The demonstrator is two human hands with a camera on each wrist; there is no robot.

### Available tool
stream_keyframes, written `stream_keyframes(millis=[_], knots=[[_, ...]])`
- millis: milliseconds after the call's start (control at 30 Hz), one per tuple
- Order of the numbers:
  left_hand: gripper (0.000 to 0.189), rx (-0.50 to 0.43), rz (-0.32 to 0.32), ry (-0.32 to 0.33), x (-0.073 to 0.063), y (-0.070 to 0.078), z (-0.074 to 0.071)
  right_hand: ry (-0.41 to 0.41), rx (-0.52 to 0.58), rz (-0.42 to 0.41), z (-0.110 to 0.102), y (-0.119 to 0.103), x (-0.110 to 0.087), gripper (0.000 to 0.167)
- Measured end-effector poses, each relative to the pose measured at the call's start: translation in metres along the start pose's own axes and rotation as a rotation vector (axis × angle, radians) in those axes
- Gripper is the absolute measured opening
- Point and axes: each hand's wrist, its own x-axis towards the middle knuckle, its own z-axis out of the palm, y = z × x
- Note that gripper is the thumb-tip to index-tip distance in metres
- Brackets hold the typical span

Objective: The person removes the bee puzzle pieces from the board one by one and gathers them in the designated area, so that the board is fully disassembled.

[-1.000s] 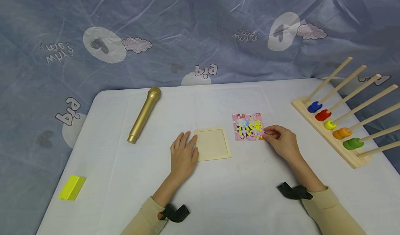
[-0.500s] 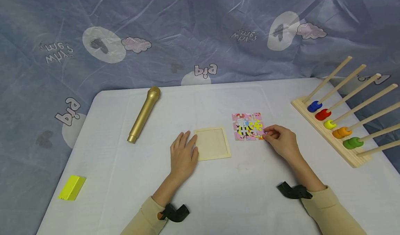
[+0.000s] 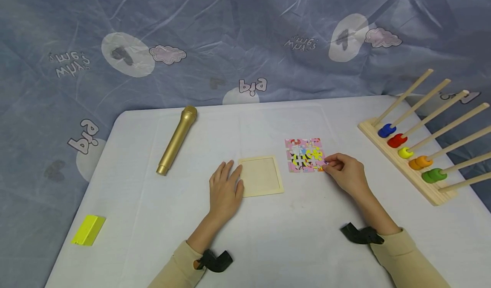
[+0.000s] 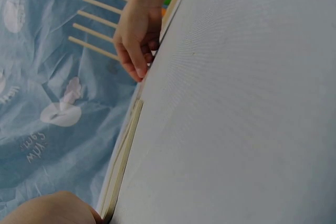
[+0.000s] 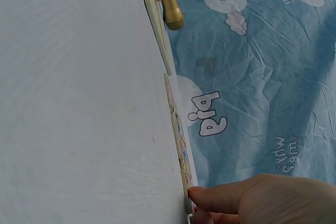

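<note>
In the head view, a square wooden puzzle frame [image 3: 261,193] lies near the table's middle, its recess bare. Fingers spread, my left hand [image 3: 224,194] rests against the frame's left edge. Right of the frame is a pink and yellow picture jigsaw puzzle [image 3: 304,155], its pieces close together with small gaps between them. My right hand [image 3: 347,173] pinches a puzzle piece [image 3: 325,162] at the jigsaw's right edge between thumb and fingers, which mostly hide it. From the right wrist, the thumb [image 5: 220,199] shows right at the edge of the flat puzzle.
A gold microphone [image 3: 177,141] lies at the back left. Nearer the left edge is a yellow block [image 3: 88,230]. On the right stands a wooden bead rack [image 3: 406,164] with tall pegs and coloured beads. A white cloth covers the table [image 3: 153,220]; a printed blue-grey cloth [image 3: 215,32] hangs behind.
</note>
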Motion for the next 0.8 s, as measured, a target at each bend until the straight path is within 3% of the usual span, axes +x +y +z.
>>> stream_keyframes(millis=[800], knots=[[0.038, -0.001, 0.007, 0.005, -0.0001, -0.0001, 0.0012, 0.009, -0.013, 0.007, -0.0001, 0.0022, -0.0013, 0.015]])
